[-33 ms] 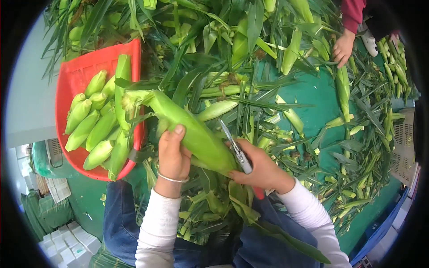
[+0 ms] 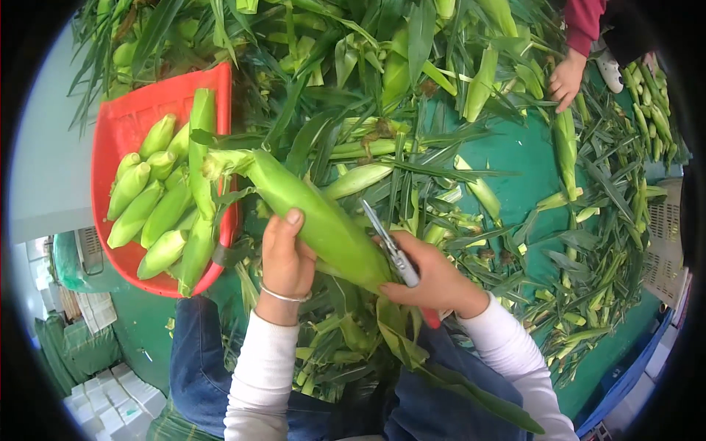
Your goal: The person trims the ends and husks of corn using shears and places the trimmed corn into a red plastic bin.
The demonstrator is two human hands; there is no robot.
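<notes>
My left hand [image 2: 285, 259] is wrapped round a long ear of corn [image 2: 316, 220] in its green husk, its thumb along the top. The cut stalk end points up and left, toward the red scoop. At the lower right end of the ear, my right hand [image 2: 434, 275] is closed on a pair of pruning shears [image 2: 397, 257] with metal blades and a red handle end. The thumb of that hand presses on the husk, and the blades point up and left beside the ear. A loose strip of husk [image 2: 401, 334] hangs below.
A red plastic scoop [image 2: 118, 250] on the left holds several trimmed ears [image 2: 168, 211]. Leaves and husks [image 2: 353, 59] are heaped ahead and to the right over a green surface [image 2: 507, 154]. Another person's hand [image 2: 567, 79] touches an ear at the upper right.
My right hand and the shears have shifted very slightly to the right and down. The ear and my left hand stay nearly in place.
</notes>
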